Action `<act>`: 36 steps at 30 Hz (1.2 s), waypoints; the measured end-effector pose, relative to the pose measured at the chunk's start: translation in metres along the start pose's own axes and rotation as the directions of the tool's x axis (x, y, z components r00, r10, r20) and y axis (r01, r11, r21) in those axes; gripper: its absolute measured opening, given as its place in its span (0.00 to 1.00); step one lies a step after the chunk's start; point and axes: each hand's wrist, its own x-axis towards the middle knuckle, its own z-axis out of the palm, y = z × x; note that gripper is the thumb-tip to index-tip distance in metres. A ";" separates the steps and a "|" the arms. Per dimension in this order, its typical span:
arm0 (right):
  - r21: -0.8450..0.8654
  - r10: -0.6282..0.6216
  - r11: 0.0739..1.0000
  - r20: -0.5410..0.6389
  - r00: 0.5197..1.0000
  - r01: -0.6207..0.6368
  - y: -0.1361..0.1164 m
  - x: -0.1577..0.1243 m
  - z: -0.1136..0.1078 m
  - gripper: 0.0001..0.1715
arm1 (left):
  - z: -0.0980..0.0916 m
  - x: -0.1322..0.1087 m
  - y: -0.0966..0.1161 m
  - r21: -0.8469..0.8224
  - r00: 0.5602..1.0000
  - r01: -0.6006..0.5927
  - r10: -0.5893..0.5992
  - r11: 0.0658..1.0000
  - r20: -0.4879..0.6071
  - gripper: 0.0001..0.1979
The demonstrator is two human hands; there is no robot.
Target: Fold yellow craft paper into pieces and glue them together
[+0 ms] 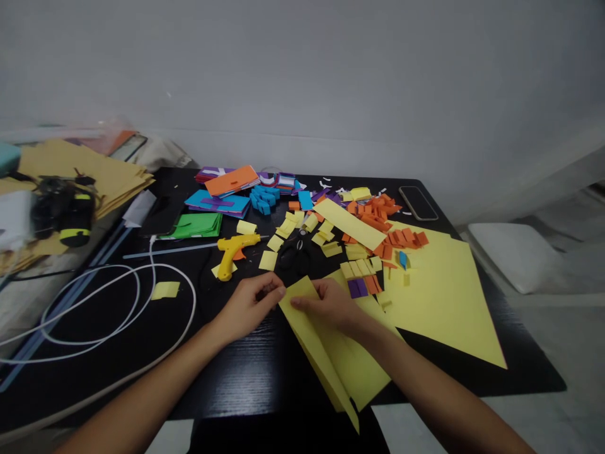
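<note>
A sheet of yellow paper (314, 340), folded lengthwise into a flap, hangs over the table's front part. My right hand (331, 304) grips its upper end, thumb on top and fingers behind the fold. At the upper left corner of that sheet, my left hand (253, 302) pinches with thumb and forefinger; the fingertips meet the paper's edge. Beyond the hands lie black-handled scissors (297, 252) and a yellow glue gun (231, 252). Small folded yellow paper pieces (357, 269) sit close to my right hand, beside purple ones (358, 288).
Large yellow sheets (439, 296) cover the right side. Orange folded pieces (406, 238), a yellow strip (350, 224) and a phone (418, 203) lie behind. Blue pieces (263, 198) and a green paper stack (196, 225) stand at the back left. A white cable (189, 296) loops across the left.
</note>
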 end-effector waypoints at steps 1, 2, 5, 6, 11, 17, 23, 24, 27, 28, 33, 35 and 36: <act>-0.005 -0.014 1.000 0.015 1.000 0.014 0.000 0.000 0.002 0.18 | 0.002 0.000 0.001 -0.004 1.000 -0.005 0.005 1.000 0.008 0.15; -0.010 -0.022 1.000 0.026 0.999 0.023 -0.001 0.000 0.003 0.19 | 0.004 0.000 0.002 -0.005 1.000 -0.014 0.014 1.000 0.014 0.16; -0.022 -0.003 1.000 0.039 0.999 0.004 -0.003 -0.002 0.004 0.18 | 0.006 0.001 0.004 -0.012 1.000 -0.031 0.031 0.999 0.003 0.16; -0.026 0.024 0.999 0.054 0.998 -0.023 -0.004 -0.003 0.003 0.17 | 0.004 0.001 0.005 -0.027 0.999 -0.032 0.032 0.999 -0.025 0.15; -0.094 0.159 0.985 0.180 0.971 -0.144 -0.015 -0.010 -0.023 0.21 | -0.027 0.002 0.004 -0.173 0.927 -0.049 -0.020 0.984 -0.375 0.13; 0.113 -0.080 0.989 -0.158 0.984 0.099 -0.026 -0.003 -0.053 0.25 | -0.056 0.002 -0.001 -0.396 0.880 -0.177 -0.035 0.901 -0.473 0.09; 0.307 -0.145 0.903 -0.438 0.887 0.299 -0.024 0.007 -0.054 0.23 | -0.067 -0.004 -0.006 -0.260 0.997 0.023 -0.041 0.965 -0.064 0.11; 0.308 -0.147 0.904 -0.426 0.893 0.296 -0.023 0.007 -0.052 0.23 | -0.068 -0.005 -0.005 -0.241 0.998 0.049 -0.055 0.969 -0.015 0.14; 0.236 -0.167 0.941 -0.297 0.940 0.241 -0.022 0.005 -0.043 0.20 | -0.062 -0.004 0.003 -0.254 0.989 0.084 -0.050 0.963 0.137 0.19; 0.200 -0.168 0.956 -0.233 0.958 0.216 -0.021 0.003 -0.038 0.19 | -0.057 -0.003 0.006 -0.265 0.985 0.090 -0.046 0.960 0.166 0.19; 0.120 -0.122 0.985 -0.020 0.992 0.123 -0.015 0.000 -0.017 0.20 | -0.023 -0.001 0.011 -0.271 0.957 0.198 -0.125 0.942 0.263 0.18; 0.114 -0.115 0.987 0.006 0.993 0.114 -0.012 0.000 -0.012 0.21 | -0.012 -0.002 0.008 -0.295 0.953 0.243 -0.171 0.924 0.251 0.19; 0.120 -0.116 0.986 0.005 0.993 0.114 -0.011 0.001 -0.010 0.22 | -0.008 -0.002 0.006 -0.301 0.955 0.257 -0.194 0.918 0.222 0.19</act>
